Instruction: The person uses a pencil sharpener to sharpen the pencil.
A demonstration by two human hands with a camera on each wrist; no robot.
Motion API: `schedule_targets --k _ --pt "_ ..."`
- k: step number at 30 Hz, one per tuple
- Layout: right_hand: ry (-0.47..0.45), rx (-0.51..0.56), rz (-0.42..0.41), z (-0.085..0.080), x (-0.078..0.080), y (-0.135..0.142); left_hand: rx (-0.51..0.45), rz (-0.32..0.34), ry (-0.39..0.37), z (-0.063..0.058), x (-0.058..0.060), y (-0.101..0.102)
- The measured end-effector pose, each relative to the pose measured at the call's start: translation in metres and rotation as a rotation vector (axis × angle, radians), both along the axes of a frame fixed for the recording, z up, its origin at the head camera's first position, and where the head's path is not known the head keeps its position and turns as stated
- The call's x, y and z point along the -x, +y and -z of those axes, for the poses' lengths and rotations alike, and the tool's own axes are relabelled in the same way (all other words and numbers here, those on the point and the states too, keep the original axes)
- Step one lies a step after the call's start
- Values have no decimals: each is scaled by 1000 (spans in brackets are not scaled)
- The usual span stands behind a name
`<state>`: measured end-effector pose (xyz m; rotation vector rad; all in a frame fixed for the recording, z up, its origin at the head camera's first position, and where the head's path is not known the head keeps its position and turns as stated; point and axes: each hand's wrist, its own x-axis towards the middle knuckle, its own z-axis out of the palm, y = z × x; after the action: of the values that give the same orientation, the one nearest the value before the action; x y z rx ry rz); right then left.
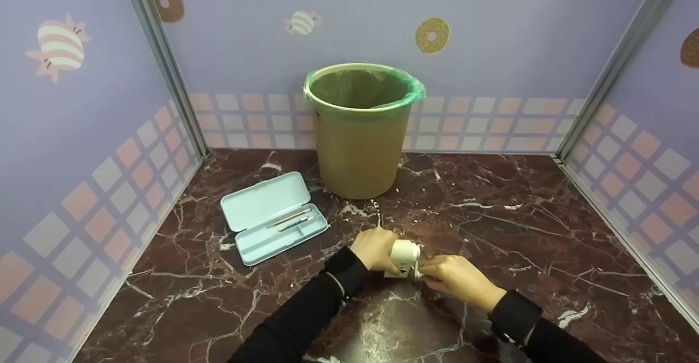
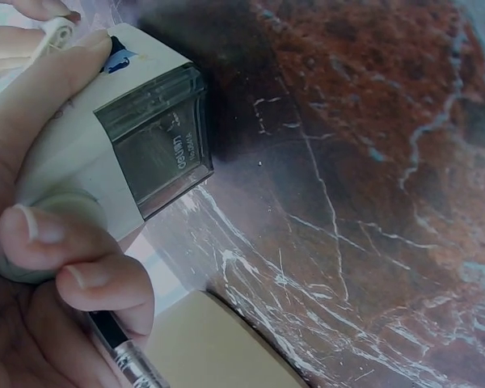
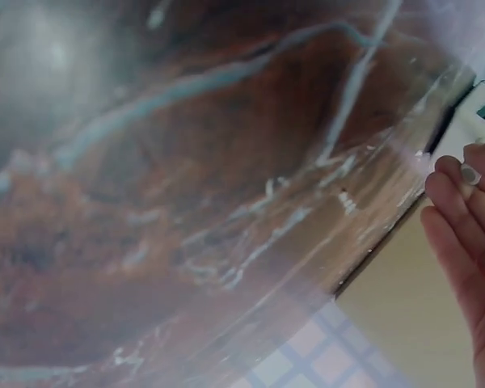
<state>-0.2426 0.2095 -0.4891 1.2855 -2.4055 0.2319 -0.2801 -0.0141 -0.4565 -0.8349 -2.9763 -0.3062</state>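
A white crank pencil sharpener (image 1: 403, 252) stands on the dark marble tabletop in front of me, with a see-through shavings drawer (image 2: 163, 137) showing in the left wrist view. My left hand (image 1: 375, 248) grips its body from the left, fingers curled round it. Below those fingers a black and silver pencil (image 2: 128, 356) sticks out; its other end is hidden by the hand. On the sharpener's right side, my right hand (image 1: 457, 277) pinches the crank handle (image 1: 418, 270). The knob end (image 3: 470, 174) shows between the right fingers in the right wrist view.
An open light blue pencil case (image 1: 267, 199) lies to the left, with two pencils (image 1: 289, 219) in its tray. Behind the hands stands a tan bin (image 1: 360, 155) lined with a green bag (image 1: 412, 91). Patterned panels (image 1: 491, 68) wall the table at the back and sides.
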Motion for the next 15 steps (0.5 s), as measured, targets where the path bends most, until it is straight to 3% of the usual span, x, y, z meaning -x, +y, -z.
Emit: schedule_targets --k 15 --pt "-19 29 -46 -13 -10 2 25 -4 -7 -1 -1 1"
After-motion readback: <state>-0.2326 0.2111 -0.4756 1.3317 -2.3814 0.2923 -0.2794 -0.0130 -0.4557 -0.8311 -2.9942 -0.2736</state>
